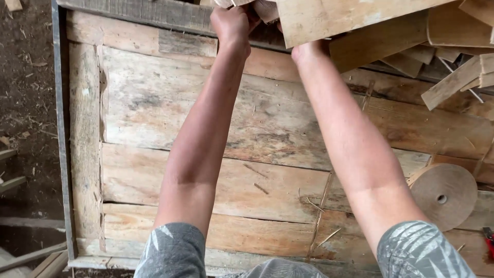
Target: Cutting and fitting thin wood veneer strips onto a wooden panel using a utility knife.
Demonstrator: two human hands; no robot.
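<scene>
Both arms reach far across the plank table (154,175): left hand (232,23) fisted on a wood piece (257,7), right hand (307,49) hidden under one board (329,18), grip can't tell. One tape roll (443,194) near right.

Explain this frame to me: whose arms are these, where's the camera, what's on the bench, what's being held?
There is no machine here. The one picture comes from a camera worn on a person's head, looking down along their own two bare arms. They reach across a rough plank worktable toward a heap of thin wooden boards at its far edge. The left hand is closed in a fist at the near edge of the heap; what exactly it grips cannot be made out. The right hand is mostly hidden under a wide pale board, so its grip cannot be told. On the table at the right lies a round roll of brown tape, with splinters scattered about. Bare dirt floor shows on the left.
</scene>
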